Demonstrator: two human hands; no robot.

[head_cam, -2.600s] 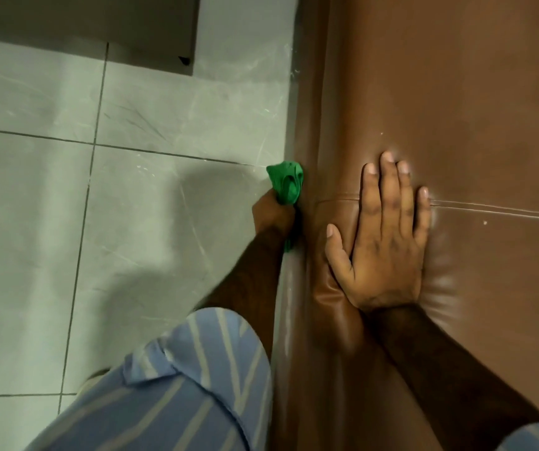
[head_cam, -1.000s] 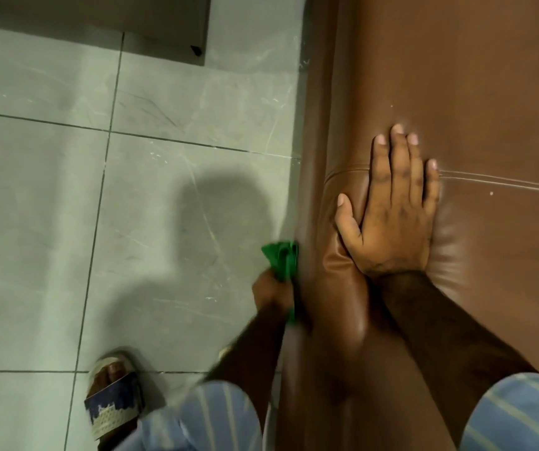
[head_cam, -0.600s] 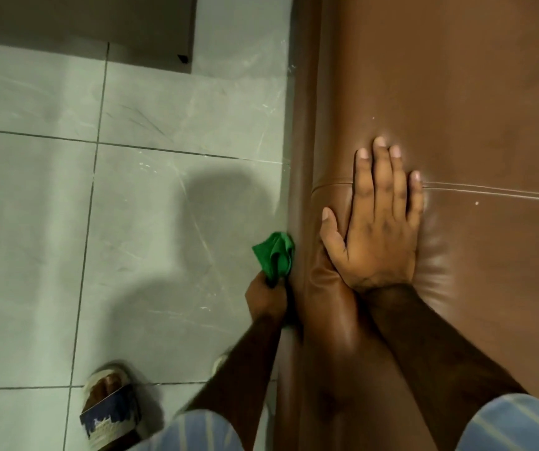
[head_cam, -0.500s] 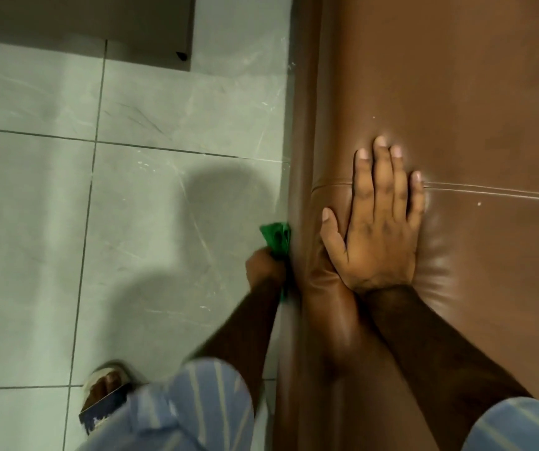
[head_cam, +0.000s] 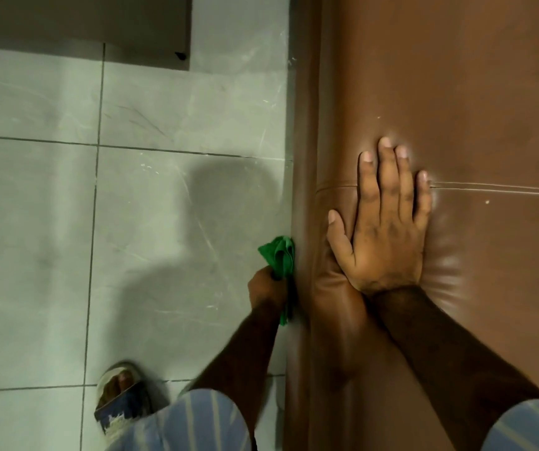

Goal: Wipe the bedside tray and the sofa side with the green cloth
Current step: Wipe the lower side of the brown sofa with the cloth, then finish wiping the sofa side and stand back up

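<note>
Green cloth (head_cam: pixel 279 255), crumpled into a bunch, is in the left hand (head_cam: pixel 266 288) and pressed against the vertical side of the brown leather sofa (head_cam: pixel 303 157), low and close to the grey tiled floor (head_cam: pixel 131 222). The fingers of this hand are closed around the cloth. The right hand (head_cam: pixel 382 229) lies flat on the top of the sofa, fingers open and spread, holding nothing; it seems to support the body. The bedside tray is not in view. To wipe well, I think the cloth should stay pressed flat on the leather and travel in long overlapping strokes, reaching also the bottom edge near the floor.
</note>
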